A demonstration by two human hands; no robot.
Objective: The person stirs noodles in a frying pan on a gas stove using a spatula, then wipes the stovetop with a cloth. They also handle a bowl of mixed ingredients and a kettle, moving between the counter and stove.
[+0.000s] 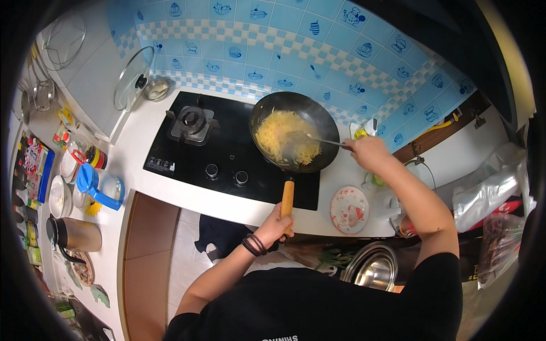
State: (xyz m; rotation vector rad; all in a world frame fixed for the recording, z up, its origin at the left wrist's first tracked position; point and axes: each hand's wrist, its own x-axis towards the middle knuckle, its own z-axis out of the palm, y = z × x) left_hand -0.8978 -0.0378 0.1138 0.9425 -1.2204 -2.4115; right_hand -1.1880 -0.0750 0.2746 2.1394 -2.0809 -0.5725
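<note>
A dark wok (326, 113) sits over the right side of the black glass hob (187, 166). My left hand (275, 226) grips its wooden handle (288, 198), which points towards me. In the wok lies a heap of yellow shredded food (277, 130), perhaps potato, with some steam or blur above it. My right hand (369, 153) is closed around the dark handle of a metal spatula (326, 141), reaching in from the wok's right. The spatula's blade is among the shreds and partly blurred.
On the hob's left is a bare burner (192, 121). A decorated plate (349, 209) lies at the counter's right front. A glass lid (134, 79) leans by a small metal bowl (156, 89). Left stand a blue-lidded jug (100, 185) and a kettle-like pitcher (76, 234). Metal basins (373, 270) are below right.
</note>
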